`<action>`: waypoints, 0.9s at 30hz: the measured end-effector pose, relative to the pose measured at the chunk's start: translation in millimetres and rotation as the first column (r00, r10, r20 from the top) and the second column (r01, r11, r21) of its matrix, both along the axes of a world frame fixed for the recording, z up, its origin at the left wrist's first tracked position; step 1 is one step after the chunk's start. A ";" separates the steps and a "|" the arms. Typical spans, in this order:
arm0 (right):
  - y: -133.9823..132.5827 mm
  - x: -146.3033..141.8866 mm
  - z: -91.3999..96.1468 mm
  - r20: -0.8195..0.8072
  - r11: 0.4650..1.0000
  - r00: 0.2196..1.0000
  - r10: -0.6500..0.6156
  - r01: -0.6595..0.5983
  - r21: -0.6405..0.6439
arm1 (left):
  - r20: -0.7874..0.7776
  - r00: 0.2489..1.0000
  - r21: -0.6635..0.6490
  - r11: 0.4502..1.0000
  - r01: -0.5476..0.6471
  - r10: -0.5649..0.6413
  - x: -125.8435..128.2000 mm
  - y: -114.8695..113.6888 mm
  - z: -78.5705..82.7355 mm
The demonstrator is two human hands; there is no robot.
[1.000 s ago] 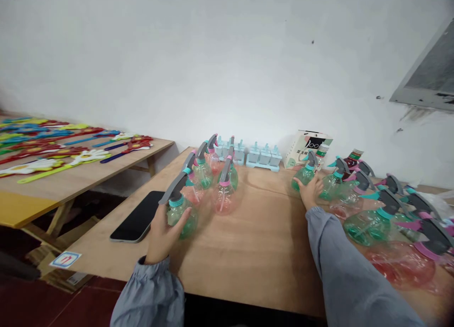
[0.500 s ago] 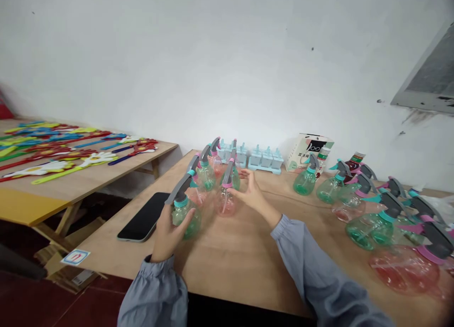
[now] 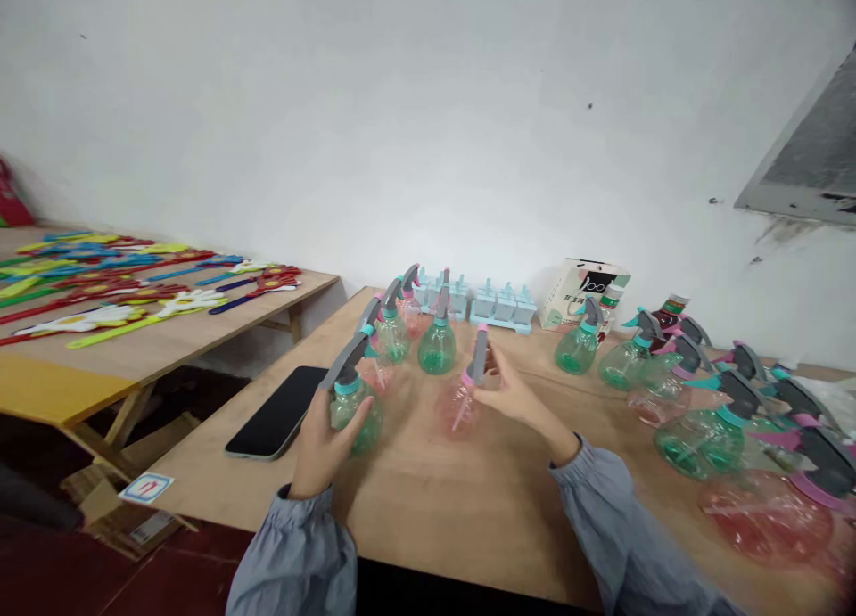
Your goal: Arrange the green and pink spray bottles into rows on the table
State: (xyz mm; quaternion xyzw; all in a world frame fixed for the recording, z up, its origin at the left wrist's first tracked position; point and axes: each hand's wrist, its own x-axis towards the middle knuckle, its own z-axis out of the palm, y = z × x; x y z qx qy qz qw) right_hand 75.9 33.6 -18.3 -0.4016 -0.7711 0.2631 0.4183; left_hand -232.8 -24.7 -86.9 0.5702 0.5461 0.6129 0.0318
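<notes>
My left hand (image 3: 325, 442) is wrapped around the side of a green spray bottle (image 3: 365, 420) with a grey and teal trigger head, which stands on the table. With the fingers of my right hand (image 3: 512, 386) I grip a pink spray bottle (image 3: 456, 408) by its neck and grey head. Its trigger side is partly covered by that hand. Behind it stands another green spray bottle (image 3: 437, 347). A column of bottles runs back from my left hand: a pink one (image 3: 375, 373), a green one (image 3: 393, 338) and a pink one (image 3: 410, 313).
A black phone (image 3: 277, 413) lies left of my left hand. Pale blue ice-pop moulds (image 3: 501, 308) and a printed box (image 3: 580, 295) stand by the wall. Several more spray bottles (image 3: 702, 438) crowd the right side. Colourful hand-shaped clappers (image 3: 180, 304) cover the table at left.
My right hand has closed on the pink bottle and shifted it right and a little nearer, so the green bottle behind shows fully. My left hand stays on its green bottle.
</notes>
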 end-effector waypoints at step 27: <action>-16.8 39.6 -46.6 -0.402 0.750 0.745 -0.533 0.635 0.183 | 0.041 0.999 -0.049 0.999 -0.015 0.017 -1.8 0.0 1.3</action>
